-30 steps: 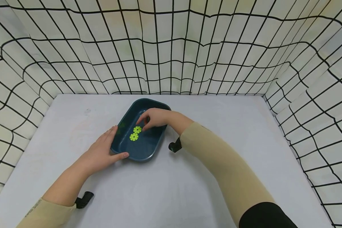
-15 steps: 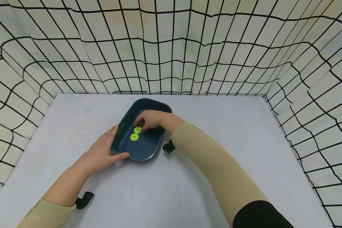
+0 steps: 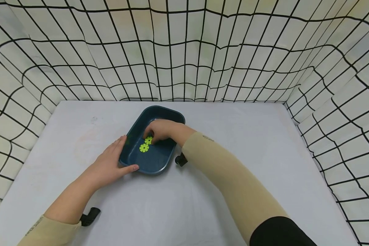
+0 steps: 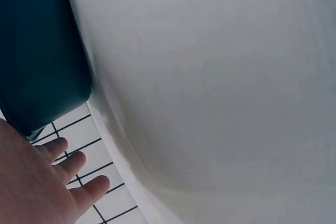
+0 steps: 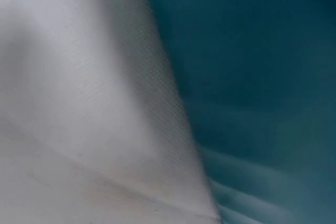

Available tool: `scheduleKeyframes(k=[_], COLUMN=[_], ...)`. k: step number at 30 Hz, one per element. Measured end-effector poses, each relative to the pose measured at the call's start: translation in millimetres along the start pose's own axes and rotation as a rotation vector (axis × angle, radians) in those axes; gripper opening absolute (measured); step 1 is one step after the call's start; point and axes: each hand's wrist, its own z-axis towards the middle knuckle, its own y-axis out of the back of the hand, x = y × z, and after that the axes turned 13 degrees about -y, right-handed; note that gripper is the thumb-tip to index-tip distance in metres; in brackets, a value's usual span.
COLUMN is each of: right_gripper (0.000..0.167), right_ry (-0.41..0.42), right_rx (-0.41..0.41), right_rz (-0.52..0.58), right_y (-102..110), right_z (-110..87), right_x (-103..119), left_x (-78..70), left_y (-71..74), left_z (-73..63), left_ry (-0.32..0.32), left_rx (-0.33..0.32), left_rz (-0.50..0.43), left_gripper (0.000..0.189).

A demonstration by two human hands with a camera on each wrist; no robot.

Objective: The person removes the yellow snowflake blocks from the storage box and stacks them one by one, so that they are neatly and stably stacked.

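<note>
Two yellow-green notched discs lie side by side in a dark blue-green tray [image 3: 153,162]. My right hand [image 3: 162,130] reaches in over the tray's right side; its thumb and forefinger pinch the upper disc [image 3: 148,140], partly covering it. Just below, the lower disc [image 3: 144,147] is in full sight, touching or nearly touching the other. My left hand [image 3: 106,167] rests against the tray's left side and near corner, fingers straight and thumb at the rim. In the left wrist view, the left hand [image 4: 31,182] lies beside the tray [image 4: 42,51]. Only the tray's outer wall [image 5: 252,56] shows in the right wrist view.
The tray stands on a white-covered table [image 3: 227,136], left of the middle. A black grid net [image 3: 184,54] over white sheeting encloses the back and sides. Black wrist mounts sit on both forearms, the right one [image 3: 181,160] close beside the tray.
My right hand has moved slightly left and lower, and its fingertips have come around the upper disc. The left hand and the tray stay in place.
</note>
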Motion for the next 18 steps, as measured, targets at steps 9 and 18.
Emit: scheduleKeyframes(k=[9, 18], right_gripper=[0.034, 0.030], right_ry=[0.006, 0.011], right_rx=[0.008, 0.043], right_rz=[0.008, 0.029], right_y=[0.2, 0.3], right_z=[-2.7, -4.3], right_x=[-1.7, -4.7], left_x=[0.1, -0.1], left_y=[0.5, 0.8], left_z=[-0.7, -0.5], left_ry=[-0.002, 0.005], left_rx=[0.000, 0.000], left_rz=[0.001, -0.002], left_gripper=[0.119, 0.120])
